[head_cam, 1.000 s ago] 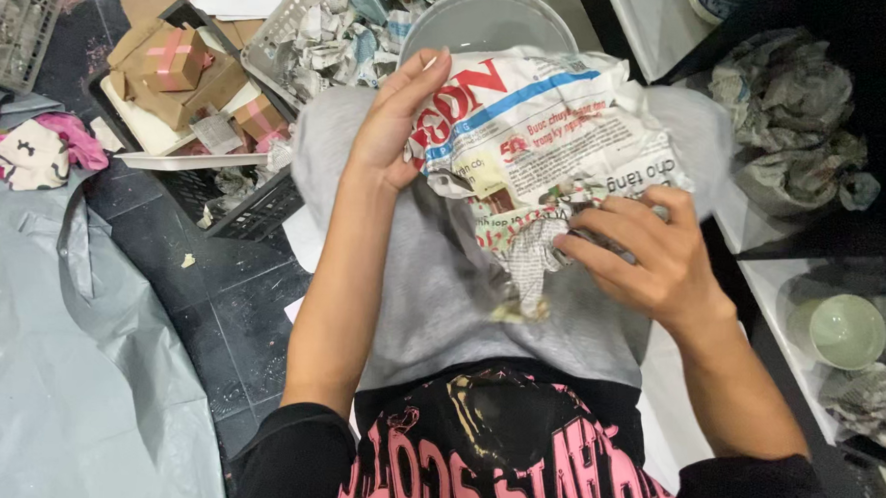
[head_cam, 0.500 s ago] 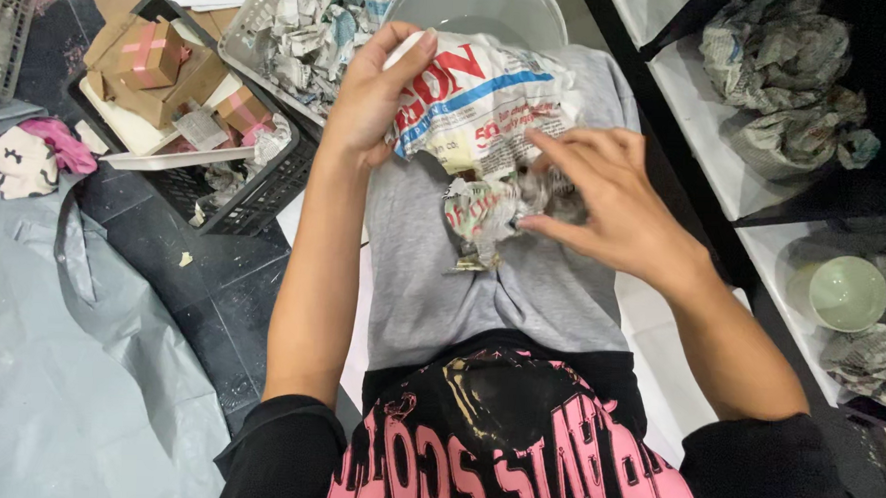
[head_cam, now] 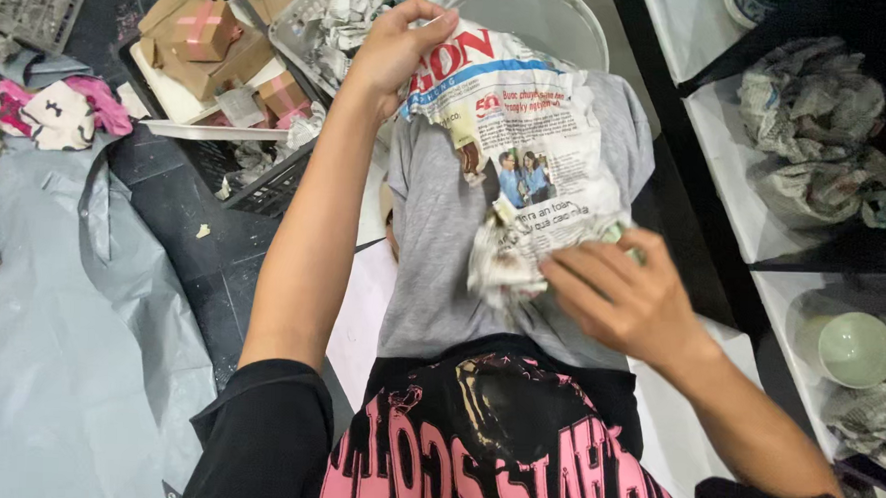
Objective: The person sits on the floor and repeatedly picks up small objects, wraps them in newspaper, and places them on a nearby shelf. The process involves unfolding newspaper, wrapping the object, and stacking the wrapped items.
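I see the crumpled newspaper sheet [head_cam: 525, 154] spread over my lap on the grey cloth [head_cam: 442, 269]. My left hand [head_cam: 396, 46] pinches its top edge; my right hand [head_cam: 623, 299] grips the lower bunched end, perhaps wrapping something hidden.

The right hand [head_cam: 623, 299] covers the lower corner of the crumpled newspaper sheet [head_cam: 530, 159], so whatever it wraps (a pale green sliver shows by the fingers) cannot be identified. The left hand [head_cam: 396, 46] hides the sheet's top-left corner. The grey round bin [head_cam: 549, 17] is cut by the top edge and half hidden behind the paper. At the right edge, the newspaper bundles [head_cam: 810, 134] conceal their contents, and the wire basket [head_cam: 29, 4] at top left runs out of view.
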